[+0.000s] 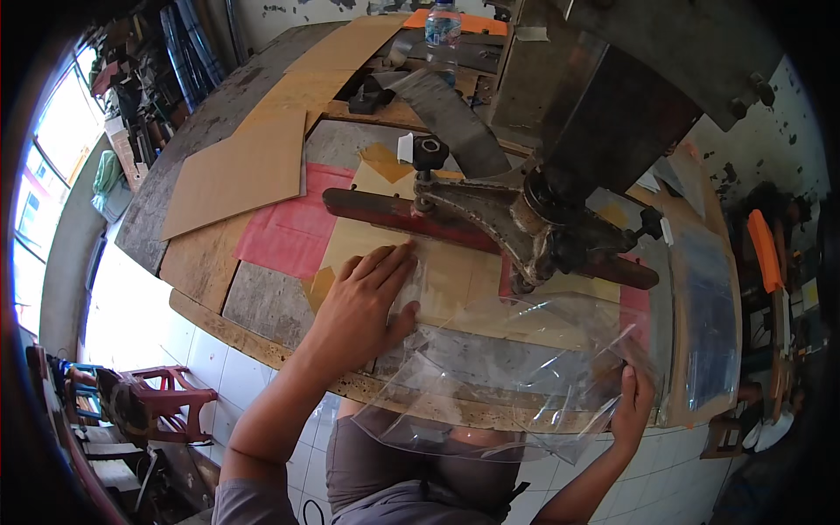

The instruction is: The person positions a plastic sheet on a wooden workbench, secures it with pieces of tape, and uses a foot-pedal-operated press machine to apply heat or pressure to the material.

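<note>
A clear plastic sheet [490,385] drapes over the table's near edge, wrinkled and glossy, its lower part hanging over my lap. My left hand [367,284] lies flat at the sheet's left side, fingers stretched toward the long metal bar [367,206] of a press. At the sheet's right edge, my right hand [632,407] grips the plastic between thumb and fingers, some of which are hidden. Pale yellow sheeting [359,241] covers the work surface beneath the bar. Above it, the press head [534,206] carries black knobs; whether the bar touches the plastic I cannot tell.
Brown boards [241,171] lie at the left, beside a red sheet [293,227]. A water bottle [443,31] stands at the back. On the right is a stack of bluish clear sheets [704,306]. A red plastic stool [171,402] stands on the tiled floor.
</note>
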A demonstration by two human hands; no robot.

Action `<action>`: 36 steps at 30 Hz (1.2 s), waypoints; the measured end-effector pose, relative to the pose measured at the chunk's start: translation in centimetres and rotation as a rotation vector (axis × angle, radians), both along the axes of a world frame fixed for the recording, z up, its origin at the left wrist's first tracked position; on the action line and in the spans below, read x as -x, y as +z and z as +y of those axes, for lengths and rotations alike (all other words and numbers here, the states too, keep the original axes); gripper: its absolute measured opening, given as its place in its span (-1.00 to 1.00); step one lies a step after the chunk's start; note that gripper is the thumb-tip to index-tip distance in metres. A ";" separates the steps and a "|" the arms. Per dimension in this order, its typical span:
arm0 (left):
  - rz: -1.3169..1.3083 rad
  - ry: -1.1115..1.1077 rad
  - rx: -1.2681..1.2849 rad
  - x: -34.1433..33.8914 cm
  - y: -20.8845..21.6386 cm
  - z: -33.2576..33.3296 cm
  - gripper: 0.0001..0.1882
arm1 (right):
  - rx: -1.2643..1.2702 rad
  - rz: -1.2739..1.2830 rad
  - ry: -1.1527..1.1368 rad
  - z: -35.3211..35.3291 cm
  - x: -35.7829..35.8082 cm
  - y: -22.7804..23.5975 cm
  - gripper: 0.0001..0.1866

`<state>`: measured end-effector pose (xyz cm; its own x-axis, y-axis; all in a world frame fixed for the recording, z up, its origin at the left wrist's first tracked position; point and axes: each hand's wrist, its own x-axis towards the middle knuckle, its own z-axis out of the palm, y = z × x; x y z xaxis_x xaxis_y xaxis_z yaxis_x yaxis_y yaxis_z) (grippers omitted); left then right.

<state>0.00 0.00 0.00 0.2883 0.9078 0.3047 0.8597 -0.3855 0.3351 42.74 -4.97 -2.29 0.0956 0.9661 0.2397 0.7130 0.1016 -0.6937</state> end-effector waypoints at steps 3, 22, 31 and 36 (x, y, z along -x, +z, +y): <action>0.017 0.003 -0.023 0.0 0.0 0.0 -0.43 | 0.015 -0.024 0.002 0.0 -0.1 -0.1 -0.61; -0.120 -0.019 -0.173 0.3 -0.5 -1.4 -0.57 | -0.122 -0.031 0.048 -0.5 0.0 0.6 -0.63; -0.318 0.059 -0.145 1.2 -0.1 -5.5 -0.71 | -0.280 0.028 -0.045 -1.2 -0.1 0.4 -0.63; -0.350 0.157 -0.229 2.3 -1.1 -8.1 -0.74 | -0.336 0.113 -0.099 -1.7 -0.2 0.5 -0.65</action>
<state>-2.29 -8.06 -1.05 -0.0037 0.8302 0.5574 0.7638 -0.3574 0.5374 42.91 -6.71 -1.81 0.2288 0.8202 0.5243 0.6512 0.2714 -0.7087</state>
